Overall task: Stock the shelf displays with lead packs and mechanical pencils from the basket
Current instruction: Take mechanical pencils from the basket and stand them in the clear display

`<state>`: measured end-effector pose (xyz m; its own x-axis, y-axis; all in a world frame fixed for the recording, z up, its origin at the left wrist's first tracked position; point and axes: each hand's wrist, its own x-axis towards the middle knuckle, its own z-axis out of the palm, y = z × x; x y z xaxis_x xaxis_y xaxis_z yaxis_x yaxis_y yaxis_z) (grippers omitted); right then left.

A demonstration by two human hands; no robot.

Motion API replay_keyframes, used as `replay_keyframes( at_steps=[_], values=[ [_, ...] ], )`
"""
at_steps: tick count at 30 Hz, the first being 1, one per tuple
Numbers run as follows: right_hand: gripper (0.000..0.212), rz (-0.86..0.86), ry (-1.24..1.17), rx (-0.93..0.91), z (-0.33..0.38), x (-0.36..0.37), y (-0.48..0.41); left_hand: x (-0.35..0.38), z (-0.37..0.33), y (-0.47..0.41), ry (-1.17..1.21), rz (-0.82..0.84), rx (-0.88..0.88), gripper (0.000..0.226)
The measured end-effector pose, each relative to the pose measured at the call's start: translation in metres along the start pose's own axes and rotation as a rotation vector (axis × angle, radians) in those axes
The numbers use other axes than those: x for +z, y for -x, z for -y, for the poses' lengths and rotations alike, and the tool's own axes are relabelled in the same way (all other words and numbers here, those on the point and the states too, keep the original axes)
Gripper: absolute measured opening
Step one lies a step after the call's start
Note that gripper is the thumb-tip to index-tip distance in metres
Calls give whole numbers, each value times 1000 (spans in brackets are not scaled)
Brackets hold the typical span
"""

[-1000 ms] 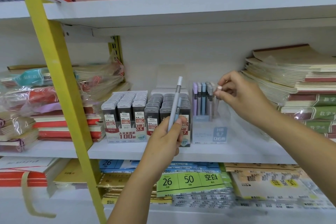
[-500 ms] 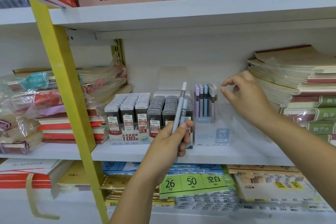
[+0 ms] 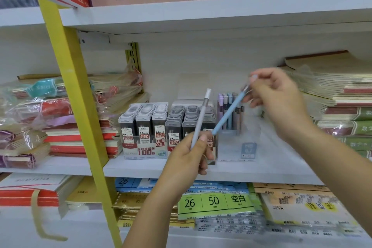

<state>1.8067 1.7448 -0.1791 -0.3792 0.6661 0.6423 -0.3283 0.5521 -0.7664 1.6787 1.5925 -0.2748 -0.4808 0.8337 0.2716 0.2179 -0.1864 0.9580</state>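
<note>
My left hand (image 3: 190, 154) is closed around the lower end of a pale grey mechanical pencil (image 3: 201, 115) that stands nearly upright in front of the shelf. My right hand (image 3: 275, 98) pinches the top of a light blue mechanical pencil (image 3: 228, 113), which slants down-left until its tip nearly meets my left fingers. Behind them a clear display box (image 3: 236, 143) holds several pastel pencils (image 3: 227, 102) upright. To its left stand the 0.5 lead pack display (image 3: 144, 125) and the 0.7 lead pack display (image 3: 181, 125), both filled in rows. The basket is out of view.
A yellow shelf post (image 3: 74, 94) slants across the left. Wrapped notebook stacks (image 3: 30, 123) fill the left bay, and more notebooks (image 3: 342, 94) are stacked at the right. The white shelf board (image 3: 241, 171) carries the displays; paper packs (image 3: 215, 201) lie on the shelf below.
My right hand came away from the pencil display and took hold of the blue pencil's top, drawing it out of my left hand. My left hand kept the grey pencil.
</note>
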Motion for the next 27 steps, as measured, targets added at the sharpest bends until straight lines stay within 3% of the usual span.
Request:
replay_keyframes(
  at_steps=[3, 6, 9, 23, 27],
  values=[
    [12, -9, 225, -208, 2, -14, -15, -5, 2, -1, -83, -81, 6, 26],
    [12, 120, 583, -253, -11, -13, -20, -5, 3, -2, -123, -130, 25, 33],
    [10, 168, 783, -289, -24, -9, -18, -3, 3, -2, -147, -139, 57, 38],
    [14, 252, 856, -257, -35, -6, -23, -6, 6, -1, -173, -97, 75, 34],
    [10, 172, 988, -413, -42, -1, -25, -6, 4, 0, -159, -86, 81, 33]
  ],
)
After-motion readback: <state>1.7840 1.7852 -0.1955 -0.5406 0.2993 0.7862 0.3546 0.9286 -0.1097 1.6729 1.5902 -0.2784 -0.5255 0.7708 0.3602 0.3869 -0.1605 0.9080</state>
